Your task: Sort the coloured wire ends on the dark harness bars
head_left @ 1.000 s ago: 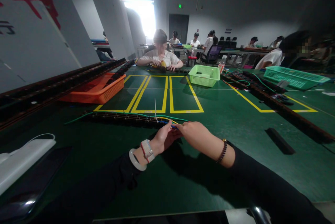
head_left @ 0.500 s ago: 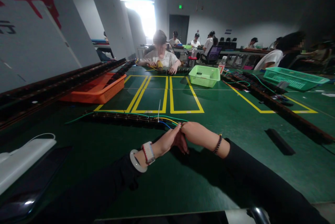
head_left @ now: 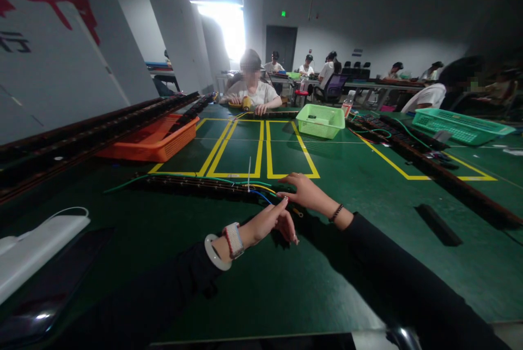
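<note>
A dark strip (head_left: 192,182) lies across the green table in front of me, with green, yellow (head_left: 263,188) and blue wires (head_left: 260,195) coming off its right end. My left hand (head_left: 267,224) is closed around these wires, thumb on top and fingers curling down. A ring terminal (head_left: 300,213) shows just beyond its thumb. Over the wire ends hovers my right hand (head_left: 309,194), its fingers apart; whether it touches a wire is hidden. From the strip, a white cable tie (head_left: 249,173) sticks up near the blue wire.
An orange basket (head_left: 175,143) stands at left under long dark strips (head_left: 102,124). Green baskets (head_left: 322,122) (head_left: 461,126) sit farther back. At right lie another long strip (head_left: 457,183) and a short black piece (head_left: 438,224). A phone (head_left: 53,284) lies front left. A co-worker (head_left: 253,88) sits opposite.
My right hand has drawn back from my left and spread its fingers, uncovering the ring terminal. My left hand has stayed nearly in place. Across the table, the co-worker's hands have shifted slightly.
</note>
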### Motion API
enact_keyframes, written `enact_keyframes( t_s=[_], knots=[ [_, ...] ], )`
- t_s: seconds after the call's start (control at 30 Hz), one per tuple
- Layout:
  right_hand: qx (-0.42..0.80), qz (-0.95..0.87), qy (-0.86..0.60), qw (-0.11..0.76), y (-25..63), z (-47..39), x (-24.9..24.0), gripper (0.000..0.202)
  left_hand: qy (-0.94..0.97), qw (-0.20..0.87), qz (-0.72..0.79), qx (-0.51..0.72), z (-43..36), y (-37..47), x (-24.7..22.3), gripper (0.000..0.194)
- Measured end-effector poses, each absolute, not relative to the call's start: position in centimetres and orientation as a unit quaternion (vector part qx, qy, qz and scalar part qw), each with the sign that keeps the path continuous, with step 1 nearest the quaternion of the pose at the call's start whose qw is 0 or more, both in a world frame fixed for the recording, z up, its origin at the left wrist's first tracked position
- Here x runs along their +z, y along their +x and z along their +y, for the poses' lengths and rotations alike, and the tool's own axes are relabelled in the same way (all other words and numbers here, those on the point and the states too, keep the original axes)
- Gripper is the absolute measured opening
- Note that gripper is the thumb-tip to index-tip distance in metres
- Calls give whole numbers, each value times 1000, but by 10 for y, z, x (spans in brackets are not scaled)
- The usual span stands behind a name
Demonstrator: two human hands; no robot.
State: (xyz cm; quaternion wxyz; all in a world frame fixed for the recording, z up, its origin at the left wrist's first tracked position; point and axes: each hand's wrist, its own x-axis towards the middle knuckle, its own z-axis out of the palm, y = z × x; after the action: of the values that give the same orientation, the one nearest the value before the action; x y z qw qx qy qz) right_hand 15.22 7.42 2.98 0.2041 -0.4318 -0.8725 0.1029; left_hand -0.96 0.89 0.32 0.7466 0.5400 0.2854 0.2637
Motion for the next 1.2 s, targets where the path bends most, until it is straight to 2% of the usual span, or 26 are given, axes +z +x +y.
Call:
enact_keyframes(
  t_s=[0.1, 0.2, 0.27, 0.43, 0.5, 0.83, 1.07, 1.2],
  knots=[
    [115, -877, -420, 204, 150, 78, 13, 52, 534, 745, 292, 272, 7, -8, 5, 68],
    [112, -880, -430, 170, 145, 77, 7, 55, 533, 745, 292, 275, 6, -8, 8, 67],
    [118, -881, -430, 159, 142, 76, 8, 52, 537, 744, 290, 272, 6, -8, 9, 68],
    [187, -877, -411, 164, 137, 76, 13, 23, 544, 741, 286, 269, 7, -9, 8, 66],
    [227, -859, -426, 167, 136, 77, 13, 20, 541, 744, 283, 271, 8, -9, 6, 65],
    [448, -765, -423, 190, 140, 82, 11, 28, 497, 760, 285, 307, 12, -7, 1, 60],
    [494, -718, -443, 211, 140, 78, 12, 29, 455, 764, 301, 345, 13, -8, 4, 53],
    [553, -672, -442, 219, 141, 76, 10, 37, 449, 767, 295, 350, 12, -8, 4, 50]
  ],
)
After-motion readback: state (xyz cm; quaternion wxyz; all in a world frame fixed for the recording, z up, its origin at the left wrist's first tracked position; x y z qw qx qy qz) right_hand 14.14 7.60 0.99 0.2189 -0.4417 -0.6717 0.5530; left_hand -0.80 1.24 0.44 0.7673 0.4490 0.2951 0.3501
